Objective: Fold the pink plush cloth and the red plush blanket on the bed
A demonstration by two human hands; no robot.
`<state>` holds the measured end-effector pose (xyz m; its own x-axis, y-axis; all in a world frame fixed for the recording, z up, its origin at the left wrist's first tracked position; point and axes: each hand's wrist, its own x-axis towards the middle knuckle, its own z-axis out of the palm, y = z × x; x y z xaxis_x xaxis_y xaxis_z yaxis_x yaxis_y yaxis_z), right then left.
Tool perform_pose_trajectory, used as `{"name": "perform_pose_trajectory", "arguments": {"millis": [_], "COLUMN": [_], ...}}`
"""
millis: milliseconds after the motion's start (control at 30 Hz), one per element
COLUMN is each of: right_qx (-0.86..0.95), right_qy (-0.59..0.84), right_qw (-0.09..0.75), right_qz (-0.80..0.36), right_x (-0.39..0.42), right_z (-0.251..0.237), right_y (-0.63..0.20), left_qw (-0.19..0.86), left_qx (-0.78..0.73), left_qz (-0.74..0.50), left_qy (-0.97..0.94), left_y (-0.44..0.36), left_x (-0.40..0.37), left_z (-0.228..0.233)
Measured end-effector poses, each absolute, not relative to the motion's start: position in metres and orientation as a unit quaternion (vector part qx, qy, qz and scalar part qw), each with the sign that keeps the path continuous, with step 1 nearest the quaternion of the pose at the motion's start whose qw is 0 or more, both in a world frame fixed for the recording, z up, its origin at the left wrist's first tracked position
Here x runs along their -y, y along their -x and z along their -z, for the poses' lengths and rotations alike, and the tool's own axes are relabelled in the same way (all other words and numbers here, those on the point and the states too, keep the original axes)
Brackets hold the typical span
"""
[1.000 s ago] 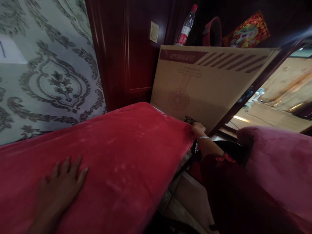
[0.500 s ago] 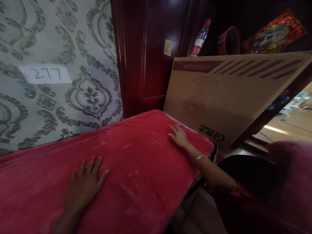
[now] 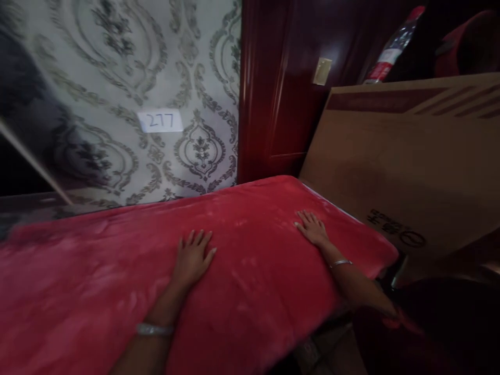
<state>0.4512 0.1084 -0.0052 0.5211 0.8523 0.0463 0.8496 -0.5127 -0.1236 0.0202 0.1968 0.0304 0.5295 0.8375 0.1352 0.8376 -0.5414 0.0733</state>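
A red plush cloth covers a long low surface against the wall, mostly smooth with faint creases. My left hand lies flat on its middle, fingers spread, a wide silver bracelet at the wrist. Farther right, my right hand rests palm down near the cloth's right end, fingers apart, with a thin silver bangle on that wrist. Neither hand grips anything. What lies under the cloth is hidden.
Beyond the cloth's right end leans a large cardboard box. Behind its top edge stands a plastic bottle with a red cap. A paper marked 277 is on the patterned wall, beside a dark red wooden panel.
The view has swung left, so the wall, box and bottle appear farther right. Both hands stay flat on the cloth, and the left wrist's bracelet has come into sight.
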Motion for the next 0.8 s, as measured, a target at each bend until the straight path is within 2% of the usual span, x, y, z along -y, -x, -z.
{"name": "perform_pose_trajectory", "arguments": {"millis": [200, 333, 467, 800], "right_qx": [0.485, 0.607, 0.627, 0.633], "right_qy": [0.872, 0.791, 0.777, 0.770], "right_qw": [0.066, 0.074, 0.058, 0.075], "right_qz": [-0.024, -0.008, 0.019, 0.038], "right_x": [-0.116, -0.105, -0.089, -0.096], "right_z": [-0.008, 0.004, 0.022, 0.043], "right_y": [-0.403, -0.334, -0.302, -0.313], "left_qw": [-0.004, -0.015, -0.026, 0.024], "left_qx": [0.457, 0.458, 0.476, 0.649], "left_qz": [0.115, 0.101, 0.071, 0.048], "left_qy": [0.882, 0.883, 0.876, 0.759], "left_y": [-0.018, -0.019, -0.001, 0.173], "left_x": [-0.188, -0.180, -0.171, -0.147], "left_z": [-0.028, -0.028, -0.030, -0.047]}}
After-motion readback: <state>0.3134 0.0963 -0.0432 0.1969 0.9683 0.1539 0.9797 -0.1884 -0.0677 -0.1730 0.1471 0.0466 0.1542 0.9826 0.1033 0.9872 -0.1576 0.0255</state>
